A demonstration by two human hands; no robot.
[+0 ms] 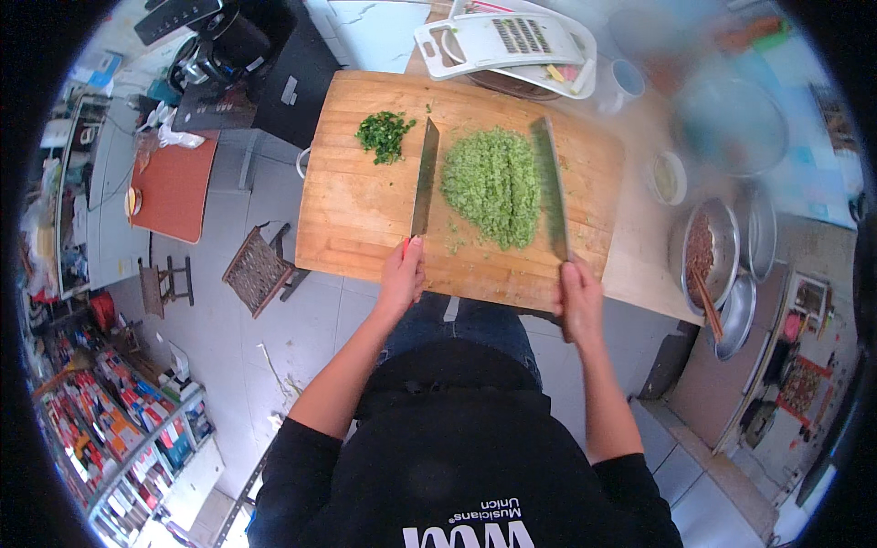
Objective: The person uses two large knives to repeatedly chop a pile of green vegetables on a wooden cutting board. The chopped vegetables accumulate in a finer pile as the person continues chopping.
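My left hand (pixel 400 279) is closed round the handle of a cleaver (pixel 426 178), its blade on edge left of a green heap. In my right hand (pixel 581 300), a second cleaver (pixel 552 187) is gripped by its dark handle, the blade along the heap's right side. Between the two blades lies a mound of finely chopped pale green vegetable (pixel 493 187), with a few lengthwise grooves in it. A small pile of darker chopped greens (pixel 385 136) sits farther left. All of it rests on a large wooden cutting board (pixel 352 224).
Behind the board stands a white grater (pixel 512 41) on a tray. To the right are a small cup (pixel 669 177), a clear bowl (pixel 731 126) and a steel bowl (pixel 722 274) of reddish-brown minced food with chopsticks (pixel 708 301). A woven stool (pixel 258 271) stands on the floor at left.
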